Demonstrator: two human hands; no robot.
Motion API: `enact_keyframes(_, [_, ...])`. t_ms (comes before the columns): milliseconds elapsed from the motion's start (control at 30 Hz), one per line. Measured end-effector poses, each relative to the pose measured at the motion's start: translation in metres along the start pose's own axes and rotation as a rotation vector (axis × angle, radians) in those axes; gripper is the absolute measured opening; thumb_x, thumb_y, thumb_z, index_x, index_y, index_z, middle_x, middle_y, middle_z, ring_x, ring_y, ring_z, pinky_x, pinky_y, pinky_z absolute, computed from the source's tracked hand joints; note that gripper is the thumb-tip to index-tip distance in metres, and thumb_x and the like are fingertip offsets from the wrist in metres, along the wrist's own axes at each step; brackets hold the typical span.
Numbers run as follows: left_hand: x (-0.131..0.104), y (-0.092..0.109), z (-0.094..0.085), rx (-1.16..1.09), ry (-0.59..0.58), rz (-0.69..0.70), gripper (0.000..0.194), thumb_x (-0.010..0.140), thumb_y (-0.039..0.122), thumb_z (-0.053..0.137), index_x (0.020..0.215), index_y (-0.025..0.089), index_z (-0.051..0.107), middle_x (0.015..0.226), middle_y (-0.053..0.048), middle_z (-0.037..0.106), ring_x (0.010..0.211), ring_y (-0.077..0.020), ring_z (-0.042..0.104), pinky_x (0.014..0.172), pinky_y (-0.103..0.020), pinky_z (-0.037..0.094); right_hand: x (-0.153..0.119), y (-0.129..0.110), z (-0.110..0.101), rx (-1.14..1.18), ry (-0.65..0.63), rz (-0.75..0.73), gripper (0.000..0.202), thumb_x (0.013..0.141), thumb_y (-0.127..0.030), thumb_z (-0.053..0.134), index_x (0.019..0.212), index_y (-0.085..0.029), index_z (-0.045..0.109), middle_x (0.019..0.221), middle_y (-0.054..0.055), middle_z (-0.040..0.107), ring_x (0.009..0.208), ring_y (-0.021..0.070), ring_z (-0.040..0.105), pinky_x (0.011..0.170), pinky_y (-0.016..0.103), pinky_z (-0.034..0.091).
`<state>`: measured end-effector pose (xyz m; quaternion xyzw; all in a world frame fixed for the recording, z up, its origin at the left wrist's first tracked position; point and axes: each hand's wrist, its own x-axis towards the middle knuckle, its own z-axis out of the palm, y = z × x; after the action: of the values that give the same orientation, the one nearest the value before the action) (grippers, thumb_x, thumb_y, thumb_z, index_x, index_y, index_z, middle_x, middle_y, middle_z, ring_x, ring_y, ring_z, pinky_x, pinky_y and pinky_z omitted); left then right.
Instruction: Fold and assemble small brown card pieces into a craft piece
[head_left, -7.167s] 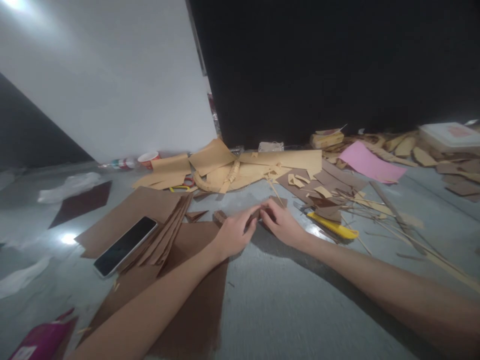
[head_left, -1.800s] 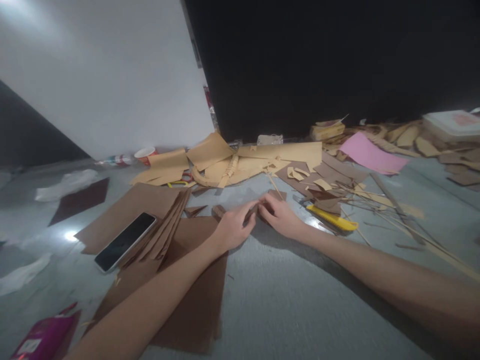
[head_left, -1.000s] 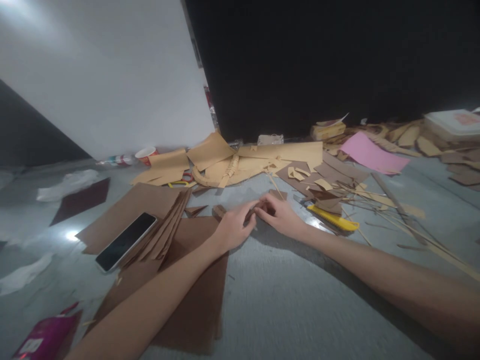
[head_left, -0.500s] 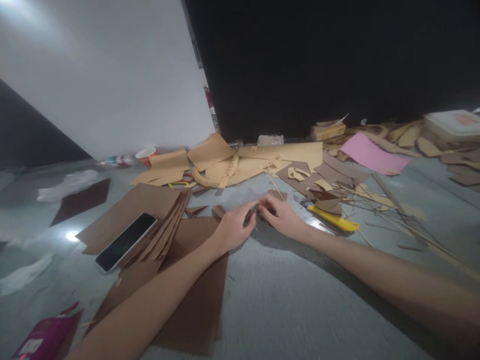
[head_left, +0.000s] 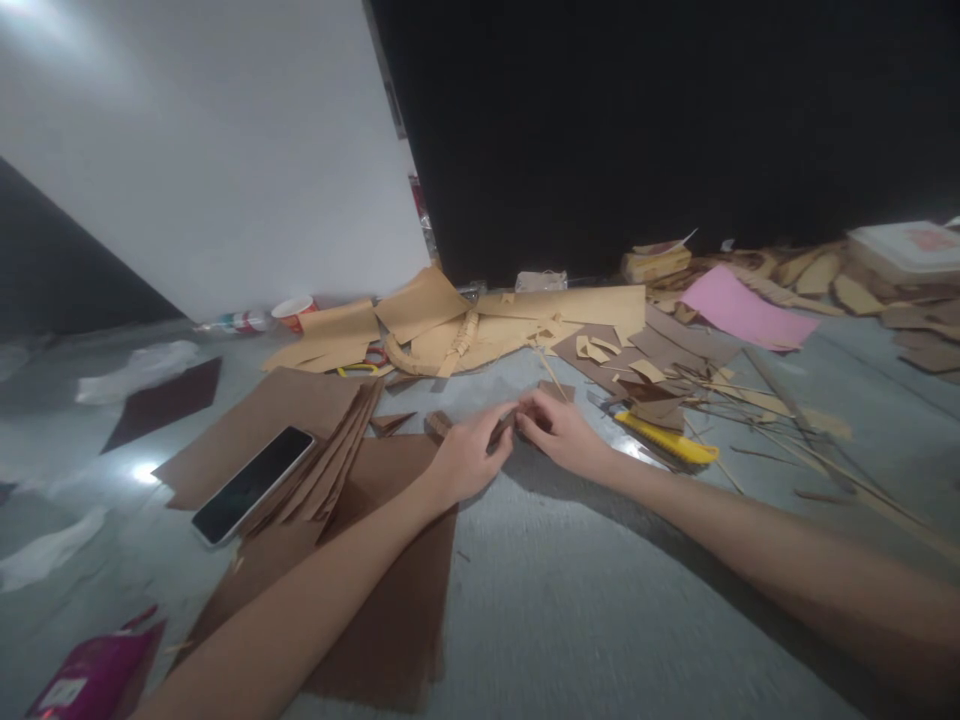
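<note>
Both hands meet over the middle of the grey table. Between the fingers of my left hand [head_left: 474, 455] is a small strip of brown paper [head_left: 501, 428], partly hidden by the thumb. My right hand [head_left: 561, 432] is closed, its fingertips pinching at the strip's near end beside the left fingertips. Just left of the left hand lie a folded brown paper piece [head_left: 437, 425] and a dark triangular scrap [head_left: 392, 424]. Brown paper sheets [head_left: 382, 590] lie under my left forearm. A yellow utility knife [head_left: 667, 438] rests to the right of my right hand.
A phone [head_left: 253, 486] lies on a stack of brown sheets [head_left: 300, 400] at left. Tan paper [head_left: 562, 303], cut scraps [head_left: 596, 348] and pink paper [head_left: 746, 308] spread across the back. Thin strips [head_left: 817, 460] lie at right. A paper cup [head_left: 294, 313] and purple packet [head_left: 97, 670] are at left.
</note>
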<state>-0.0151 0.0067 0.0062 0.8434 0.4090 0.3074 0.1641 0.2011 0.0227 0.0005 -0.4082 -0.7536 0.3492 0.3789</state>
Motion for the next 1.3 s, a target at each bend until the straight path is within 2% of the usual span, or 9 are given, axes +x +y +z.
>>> enact_keyframes(133, [0.0,-0.001,0.0,0.001,-0.005,0.001,0.038,0.109,0.029,0.05,0.146,0.022,0.058,0.13,-0.01,0.077,0.112,-0.0241,0.076,0.102,-0.037,0.059,0.0,0.001,0.0,0.013,-0.008,0.008,0.016,0.105,-0.039,0.051,0.102,-0.025,0.058,0.069,-0.003,0.064,0.059,0.0155,0.055,0.058,0.028,0.04])
enact_keyframes(300, [0.0,0.001,-0.001,-0.002,-0.009,-0.012,0.038,0.109,0.029,0.05,0.145,0.022,0.058,0.123,-0.009,0.078,0.105,-0.0232,0.077,0.097,-0.036,0.059,0.0,0.002,0.001,0.015,-0.014,0.007,0.016,0.105,-0.039,0.052,0.102,-0.025,0.058,0.07,-0.003,0.064,0.06,0.0159,0.056,0.059,0.028,0.041])
enact_keyframes(867, [0.0,0.003,-0.002,-0.014,-0.009,-0.023,0.039,0.109,0.029,0.05,0.146,0.022,0.058,0.125,-0.01,0.078,0.108,-0.0239,0.077,0.1,-0.037,0.059,0.0,-0.004,-0.001,0.044,-0.031,0.027,0.02,0.107,-0.042,0.048,0.102,-0.025,0.058,0.069,-0.003,0.063,0.059,0.0162,0.055,0.06,0.029,0.043])
enact_keyframes(1033, [0.0,0.002,-0.001,0.007,-0.004,-0.01,0.038,0.109,0.028,0.05,0.145,0.02,0.059,0.125,-0.011,0.078,0.111,-0.0247,0.076,0.102,-0.038,0.059,0.0,-0.002,-0.001,0.055,-0.033,0.016,0.015,0.106,-0.036,0.047,0.103,-0.025,0.057,0.071,-0.003,0.065,0.061,0.0164,0.057,0.062,0.029,0.044])
enact_keyframes(1200, [0.0,-0.003,0.001,0.018,0.03,0.045,0.035,0.113,0.03,0.047,0.145,0.021,0.058,0.137,-0.013,0.073,0.126,-0.0262,0.071,0.109,-0.041,0.056,-0.001,-0.004,0.0,0.072,0.011,0.016,0.016,0.106,-0.039,0.046,0.101,-0.026,0.055,0.069,-0.003,0.062,0.061,0.018,0.058,0.063,0.03,0.044])
enact_keyframes(1300, [0.001,-0.008,0.004,0.038,0.067,0.058,0.033,0.113,0.028,0.047,0.143,0.021,0.06,0.137,-0.013,0.072,0.128,-0.027,0.07,0.112,-0.045,0.055,-0.002,-0.003,0.001,0.073,0.084,0.045,0.018,0.107,-0.042,0.044,0.105,-0.027,0.054,0.066,-0.004,0.059,0.06,0.0194,0.058,0.062,0.031,0.045])
